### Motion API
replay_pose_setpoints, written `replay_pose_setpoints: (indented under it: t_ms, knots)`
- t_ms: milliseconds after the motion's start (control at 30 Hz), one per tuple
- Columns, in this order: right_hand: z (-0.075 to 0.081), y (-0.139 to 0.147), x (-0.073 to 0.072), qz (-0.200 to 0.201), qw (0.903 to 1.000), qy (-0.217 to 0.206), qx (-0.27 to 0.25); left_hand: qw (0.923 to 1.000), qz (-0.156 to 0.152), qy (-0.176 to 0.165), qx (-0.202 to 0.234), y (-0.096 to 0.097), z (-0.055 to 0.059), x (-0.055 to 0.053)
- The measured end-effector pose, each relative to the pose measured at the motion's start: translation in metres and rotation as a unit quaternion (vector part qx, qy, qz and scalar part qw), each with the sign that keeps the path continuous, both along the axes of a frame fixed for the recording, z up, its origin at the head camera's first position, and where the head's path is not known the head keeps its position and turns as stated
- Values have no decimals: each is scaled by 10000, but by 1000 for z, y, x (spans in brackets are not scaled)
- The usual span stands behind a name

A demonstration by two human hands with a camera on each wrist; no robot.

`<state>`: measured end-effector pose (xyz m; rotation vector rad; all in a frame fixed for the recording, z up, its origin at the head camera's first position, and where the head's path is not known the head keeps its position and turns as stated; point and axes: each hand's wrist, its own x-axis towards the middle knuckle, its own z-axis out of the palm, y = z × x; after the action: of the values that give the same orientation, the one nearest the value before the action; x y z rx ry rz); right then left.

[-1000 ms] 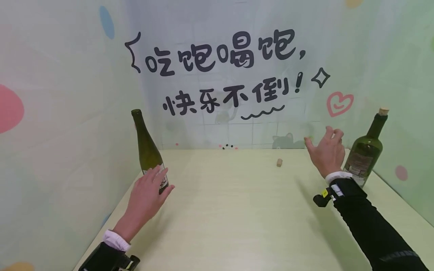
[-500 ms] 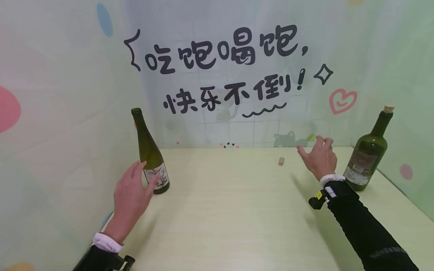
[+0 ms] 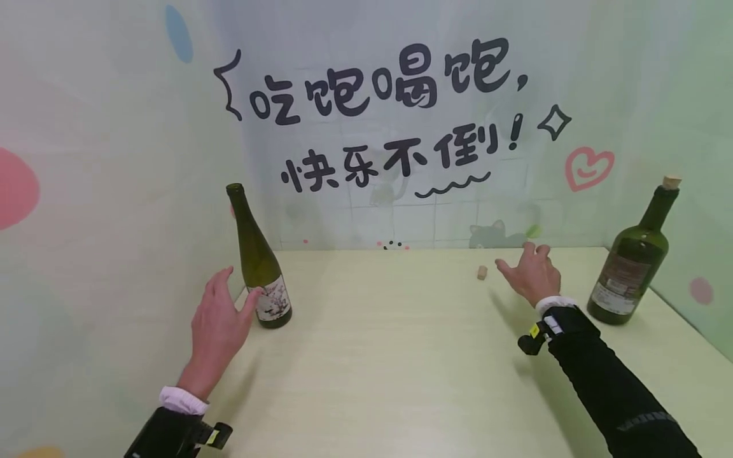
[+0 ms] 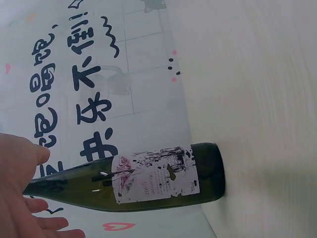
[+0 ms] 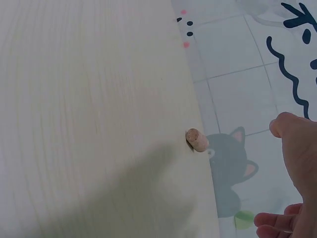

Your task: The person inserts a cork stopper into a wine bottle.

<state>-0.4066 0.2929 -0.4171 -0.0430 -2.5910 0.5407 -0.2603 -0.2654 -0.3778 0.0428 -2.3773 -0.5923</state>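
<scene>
A slim green wine bottle (image 3: 256, 254) without a stopper stands upright at the left of the table, its white label torn in the left wrist view. My left hand (image 3: 219, 321) is beside it with fingers spread and nothing held; the thumb overlaps the label in the head view. Toward the back right, a small loose cork (image 5: 196, 140) stands on the table near its far edge. My right hand (image 3: 531, 273) hovers just right of that cork, fingers parted and holding nothing. Farther right is a darker green wine bottle (image 3: 628, 273) with a cork (image 3: 672, 182) in its neck.
The pale wooden table (image 3: 389, 356) ends at a printed backdrop (image 3: 355, 57) with dark lettering. Backdrop walls also close off the left and right sides.
My left hand has drawn left and back from the slim bottle. The right hand has moved left and lower, away from the corked bottle and nearer the loose cork. The view has shifted slightly.
</scene>
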Motion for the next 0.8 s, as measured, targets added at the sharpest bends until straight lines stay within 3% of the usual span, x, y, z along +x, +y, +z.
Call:
replay_pose_setpoints:
  t_ms: [200, 467, 800]
  knots:
    - [-9, -11, -10, 160, 9995, -273, 62, 9992, 65, -212, 336, -6, 2, 0]
    - [-23, -24, -33, 550, 9965, -606, 146, 9983, 186, -307, 450, -10, 4, 2]
    - [-56, -39, -64, 757, 9907, -856, 740, 9967, 207, -496, 615, -14, -4, 2]
